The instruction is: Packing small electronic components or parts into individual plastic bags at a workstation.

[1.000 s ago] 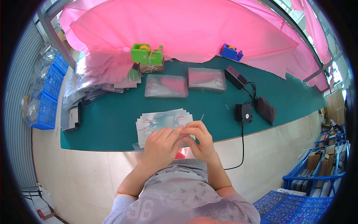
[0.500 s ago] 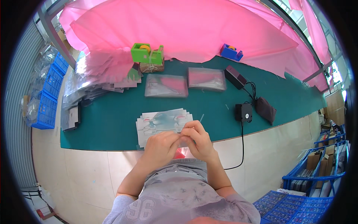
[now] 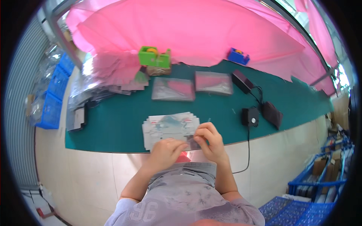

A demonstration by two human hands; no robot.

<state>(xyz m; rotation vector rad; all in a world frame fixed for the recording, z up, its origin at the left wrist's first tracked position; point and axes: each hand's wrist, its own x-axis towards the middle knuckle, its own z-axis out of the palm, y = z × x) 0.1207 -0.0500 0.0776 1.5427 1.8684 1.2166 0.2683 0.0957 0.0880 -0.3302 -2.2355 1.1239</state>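
Observation:
A loose stack of white printed sheets with a glossy, clear surface (image 3: 171, 126) lies at the near edge of the green table. Over its lower edge is my left hand (image 3: 165, 152), its thumb and fingers pinched together. My right hand (image 3: 212, 143) is curled at the stack's lower right corner, thumb and fingertips close together. Between the two hands shows a small greyish, see-through patch (image 3: 192, 143), perhaps film. What either hand pinches is too small and blurred to name.
Two clear-wrapped packs, a left one (image 3: 173, 89) and a right one (image 3: 213, 83), lie beyond the stack. Green (image 3: 154, 57) and blue (image 3: 238, 56) tape dispensers stand behind. Clear bags (image 3: 109, 75) pile up at left. A black box with a cable (image 3: 250, 116) sits right.
My hands, close together before, have moved apart. The right one is farther from the left, and the greyish patch now shows between them. The whole view has shifted slightly.

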